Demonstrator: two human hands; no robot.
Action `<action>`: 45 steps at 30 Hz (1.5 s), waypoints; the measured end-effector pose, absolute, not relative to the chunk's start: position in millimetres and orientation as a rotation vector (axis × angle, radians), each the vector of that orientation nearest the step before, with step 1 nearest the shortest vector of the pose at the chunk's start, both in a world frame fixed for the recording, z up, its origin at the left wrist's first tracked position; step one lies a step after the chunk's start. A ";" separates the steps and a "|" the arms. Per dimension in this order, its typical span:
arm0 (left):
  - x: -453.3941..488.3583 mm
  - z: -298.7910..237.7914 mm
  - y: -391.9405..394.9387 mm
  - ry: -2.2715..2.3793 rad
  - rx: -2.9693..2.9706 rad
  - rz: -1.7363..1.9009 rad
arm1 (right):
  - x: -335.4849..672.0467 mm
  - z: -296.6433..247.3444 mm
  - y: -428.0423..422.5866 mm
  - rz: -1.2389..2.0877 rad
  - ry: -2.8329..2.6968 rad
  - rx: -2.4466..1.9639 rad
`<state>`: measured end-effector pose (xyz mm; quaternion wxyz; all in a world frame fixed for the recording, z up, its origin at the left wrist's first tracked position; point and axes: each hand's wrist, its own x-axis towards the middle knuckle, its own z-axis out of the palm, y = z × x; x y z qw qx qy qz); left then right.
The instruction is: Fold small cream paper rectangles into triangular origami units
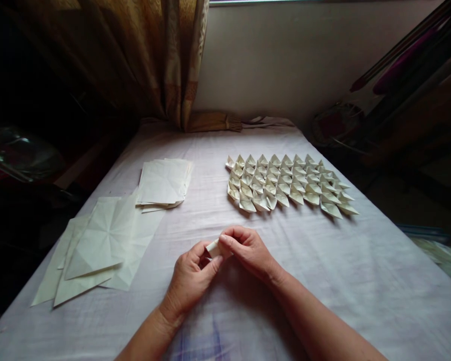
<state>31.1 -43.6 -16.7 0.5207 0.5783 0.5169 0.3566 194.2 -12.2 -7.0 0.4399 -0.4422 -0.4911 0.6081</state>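
Far left: creased paper sheets (97, 245) fanned flat on the white tablecloth (361, 271), fold lines showing. Just beyond, a neater stack of sheets (164, 183), well apart from both hands.

Centre, near the front edge: left hand (191, 281) curled, thumb and fingertips pinched on the near end of a small folded paper piece (214, 247). Piece raised just above the cloth, caught between both hands, only a pale corner visible between the fingers. Right hand (248, 250) closed over the far side of the same piece, fingers bent down across it, thumb hidden underneath. Hands touching each other at the piece.

Further right and back: rows of folded paper units (291, 183) laid in a tight overlapping block on the cloth, apart from the hands.

Behind: a brown curtain (154, 60) hanging against the wall.
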 end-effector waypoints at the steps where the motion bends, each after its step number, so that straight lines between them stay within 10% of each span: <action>1: 30.7 -16.1 -43.6 1.248 1.399 0.846 | 194.0 -7.6 -12.7 1.508 -1.212 -1.112; 45: 30.4 7.5 -36.5 1.279 1.155 0.715 | 191.5 -7.0 -12.6 1.433 -1.179 -1.228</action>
